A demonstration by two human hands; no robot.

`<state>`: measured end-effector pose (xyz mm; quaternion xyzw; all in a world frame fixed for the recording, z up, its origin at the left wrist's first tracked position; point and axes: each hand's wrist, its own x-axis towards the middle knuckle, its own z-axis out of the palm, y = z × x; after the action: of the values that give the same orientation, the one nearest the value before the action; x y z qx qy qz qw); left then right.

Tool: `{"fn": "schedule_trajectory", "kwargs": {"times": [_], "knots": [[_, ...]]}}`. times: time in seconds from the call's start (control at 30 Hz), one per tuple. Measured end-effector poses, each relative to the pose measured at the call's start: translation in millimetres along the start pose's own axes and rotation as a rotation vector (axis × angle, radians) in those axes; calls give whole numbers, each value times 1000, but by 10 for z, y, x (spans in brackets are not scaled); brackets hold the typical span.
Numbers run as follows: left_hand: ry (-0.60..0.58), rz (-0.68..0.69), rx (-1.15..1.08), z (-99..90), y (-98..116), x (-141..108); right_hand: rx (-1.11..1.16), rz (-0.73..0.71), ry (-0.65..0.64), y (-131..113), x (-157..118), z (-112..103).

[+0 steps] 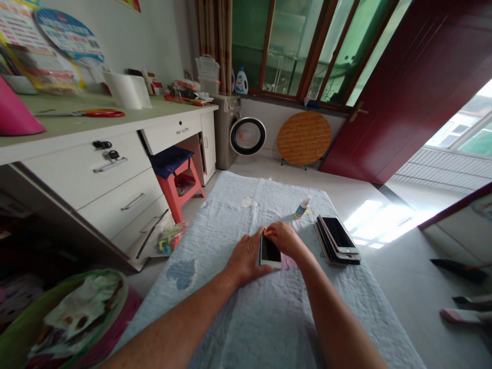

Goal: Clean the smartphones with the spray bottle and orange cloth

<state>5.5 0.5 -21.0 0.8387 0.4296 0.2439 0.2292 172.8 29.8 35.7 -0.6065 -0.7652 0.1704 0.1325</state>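
Observation:
A white smartphone (271, 252) with a dark screen lies face up on the cloth-covered table. My left hand (245, 259) grips it from the left, fingers along the side and thumb at the bottom edge. Pressed to the upper end of the screen is a small orange cloth-like piece (268, 232), pinched in my right hand (285, 239); most of the piece is hidden by the fingers. Beyond my right hand stands a small spray bottle (302, 208) with a white top and blue label. To the right is a stack of several phones (338, 237), a white one on top.
A light blue patterned cloth (238, 205) covers the table. At left are a white desk (126, 177), a red stool (177, 192) and a full waste bin (121, 297). Behind stand a washing machine (225, 136) with its door open and a round wooden tabletop (303, 137).

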Motion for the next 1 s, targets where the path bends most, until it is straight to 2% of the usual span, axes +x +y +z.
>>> {"fn": "schedule_trajectory", "kwargs": {"times": [0.23, 0.4, 0.6, 0.87, 1.0], "knots": [[-38, -28, -8, -69, 70, 16, 236, -177, -262, -90, -167, -66], [-69, 14, 25, -91, 72, 45, 278, -245, -403, -125, -264, -39], [-64, 8, 82, -83, 51, 43, 249, -197, -417, -118, -359, -124], [-96, -30, 70, -117, 70, 48, 95, -59, -419, 135, -454, -273], [-93, -32, 67, -120, 70, 45, 58, -57, -408, 107, -454, -275]]}}
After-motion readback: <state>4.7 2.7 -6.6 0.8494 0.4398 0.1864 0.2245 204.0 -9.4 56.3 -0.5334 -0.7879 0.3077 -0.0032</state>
